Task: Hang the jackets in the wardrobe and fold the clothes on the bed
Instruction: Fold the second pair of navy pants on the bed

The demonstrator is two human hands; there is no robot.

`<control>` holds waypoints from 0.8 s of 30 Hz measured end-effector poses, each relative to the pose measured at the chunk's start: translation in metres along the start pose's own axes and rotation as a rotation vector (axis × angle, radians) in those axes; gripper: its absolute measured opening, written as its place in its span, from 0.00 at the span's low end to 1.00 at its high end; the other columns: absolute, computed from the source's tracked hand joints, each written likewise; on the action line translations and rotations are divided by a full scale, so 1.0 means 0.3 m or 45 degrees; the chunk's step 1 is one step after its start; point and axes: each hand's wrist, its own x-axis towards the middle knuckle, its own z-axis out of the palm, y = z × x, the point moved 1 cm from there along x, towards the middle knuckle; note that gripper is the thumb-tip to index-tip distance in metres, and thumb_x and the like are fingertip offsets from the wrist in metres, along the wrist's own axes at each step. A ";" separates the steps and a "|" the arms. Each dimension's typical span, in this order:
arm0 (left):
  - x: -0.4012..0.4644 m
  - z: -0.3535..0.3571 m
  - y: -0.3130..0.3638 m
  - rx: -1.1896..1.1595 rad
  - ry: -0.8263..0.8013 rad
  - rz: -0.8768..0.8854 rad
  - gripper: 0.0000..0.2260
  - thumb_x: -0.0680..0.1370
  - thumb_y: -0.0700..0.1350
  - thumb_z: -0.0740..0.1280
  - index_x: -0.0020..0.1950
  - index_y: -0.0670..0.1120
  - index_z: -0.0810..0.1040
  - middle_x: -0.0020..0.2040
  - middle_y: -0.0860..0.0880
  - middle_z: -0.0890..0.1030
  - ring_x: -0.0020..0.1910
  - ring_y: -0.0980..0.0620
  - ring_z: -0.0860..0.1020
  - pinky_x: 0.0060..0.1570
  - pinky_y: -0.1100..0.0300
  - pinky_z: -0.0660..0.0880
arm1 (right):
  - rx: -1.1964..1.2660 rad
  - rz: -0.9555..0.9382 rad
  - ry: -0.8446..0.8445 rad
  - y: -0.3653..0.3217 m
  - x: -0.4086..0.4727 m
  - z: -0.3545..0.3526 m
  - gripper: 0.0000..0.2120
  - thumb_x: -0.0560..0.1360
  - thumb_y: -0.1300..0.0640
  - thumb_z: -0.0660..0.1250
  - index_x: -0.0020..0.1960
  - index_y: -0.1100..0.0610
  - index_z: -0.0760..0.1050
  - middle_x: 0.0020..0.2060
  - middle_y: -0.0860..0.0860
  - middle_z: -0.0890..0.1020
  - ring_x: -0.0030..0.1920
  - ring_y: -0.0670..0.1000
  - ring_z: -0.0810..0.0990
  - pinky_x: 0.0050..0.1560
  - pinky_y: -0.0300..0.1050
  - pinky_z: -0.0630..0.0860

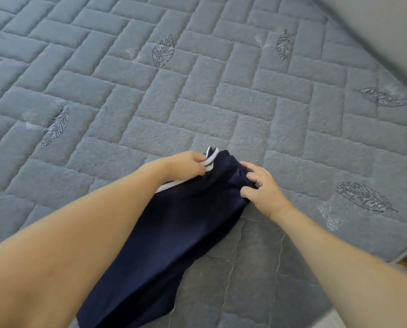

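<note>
Folding step under way, by my read. Both hands at waistband end of navy trousers, laid lengthwise on quilted bed cover.

Left hand pinches white-striped side edge. Right hand curls fingers round opposite edge at elastic waist.

Good technique here: pull waistband taut and square, line side seams up, smooth cloth flat before bringing legs over.

Trousers: dark navy, soft knit look, gathered elastic top, white stripe down left seam, legs trailing toward the person, lower end out of frame.
</note>
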 end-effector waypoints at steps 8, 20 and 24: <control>0.053 -0.010 -0.057 0.213 0.465 0.147 0.08 0.82 0.41 0.58 0.44 0.48 0.72 0.48 0.46 0.75 0.48 0.44 0.75 0.50 0.50 0.73 | -0.298 0.483 -0.043 0.055 0.046 -0.004 0.11 0.72 0.49 0.64 0.38 0.56 0.69 0.49 0.53 0.69 0.54 0.57 0.62 0.48 0.47 0.61; -0.021 0.028 -0.238 0.338 0.689 -0.211 0.27 0.78 0.66 0.58 0.72 0.53 0.63 0.69 0.47 0.69 0.66 0.42 0.70 0.63 0.43 0.65 | -0.252 0.475 0.562 0.057 -0.008 0.118 0.18 0.81 0.46 0.60 0.61 0.60 0.71 0.65 0.56 0.69 0.61 0.60 0.72 0.57 0.53 0.69; -0.267 0.010 -0.462 0.411 0.579 -0.406 0.26 0.78 0.67 0.53 0.70 0.53 0.67 0.68 0.48 0.72 0.66 0.43 0.69 0.63 0.44 0.66 | 0.398 0.879 0.891 -0.033 -0.129 0.285 0.29 0.77 0.46 0.68 0.71 0.60 0.62 0.70 0.58 0.63 0.59 0.62 0.74 0.55 0.52 0.70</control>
